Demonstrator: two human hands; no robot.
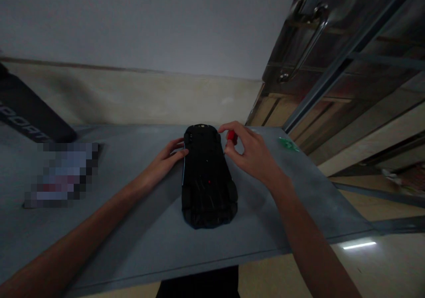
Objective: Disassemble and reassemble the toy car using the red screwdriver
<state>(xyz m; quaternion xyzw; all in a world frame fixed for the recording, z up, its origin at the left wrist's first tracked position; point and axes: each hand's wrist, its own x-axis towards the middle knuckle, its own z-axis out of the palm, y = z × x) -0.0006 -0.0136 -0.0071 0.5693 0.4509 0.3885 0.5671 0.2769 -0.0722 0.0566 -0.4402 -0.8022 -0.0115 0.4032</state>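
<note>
Hands (166,158) (250,154) beside upturned black toy car (207,183)

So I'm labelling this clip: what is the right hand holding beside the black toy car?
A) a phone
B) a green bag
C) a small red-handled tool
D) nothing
C: the right hand pinches a small red-handled tool against the side of the black toy car, which lies upside down.
</note>
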